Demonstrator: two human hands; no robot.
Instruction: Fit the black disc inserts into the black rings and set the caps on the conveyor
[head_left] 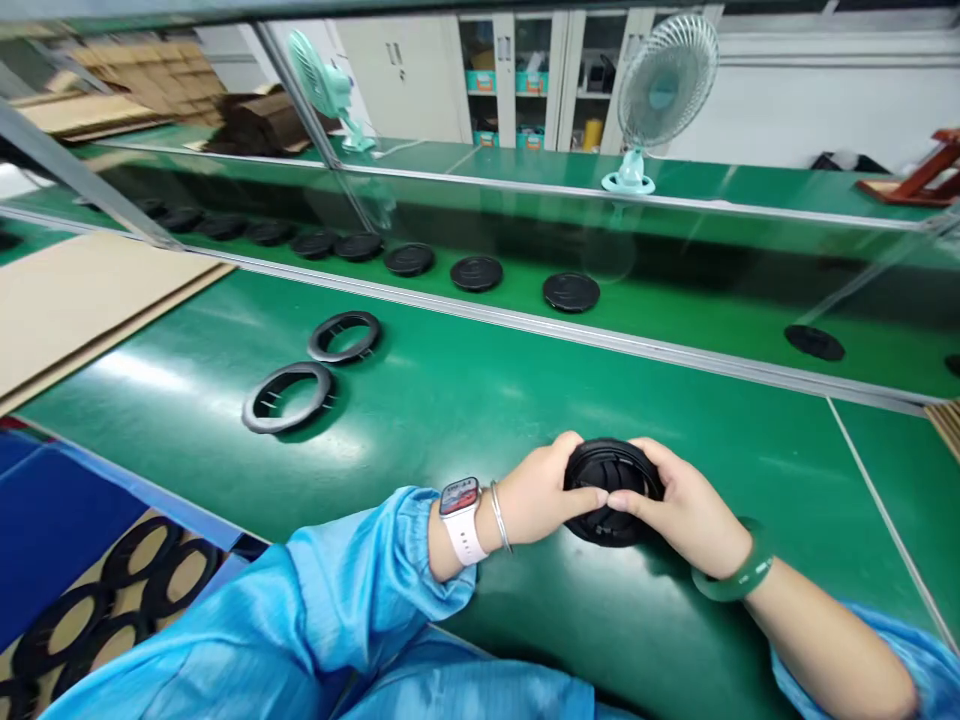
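Observation:
A round black plastic part (pixel 611 470), with a slatted disc inside a ring, is held just over the green worktable. My left hand (pixel 541 492) grips its left side, thumb across the front face. On the opposite side my right hand (pixel 679 500) clasps the rim, its thumb meeting the left thumb near the middle. The fingers behind the part are mostly hidden. To the left on the table lie two black rings with prongs: a nearer ring (pixel 259 410) and a farther ring (pixel 321 340).
Beyond a metal rail (pixel 465 310), several black discs (pixel 571 292) sit in a row on a green belt. Cardboard sheets (pixel 97 300) lie at the left. Several black rings (pixel 64 625) are in a blue box at lower left. A green fan (pixel 664 90) stands behind.

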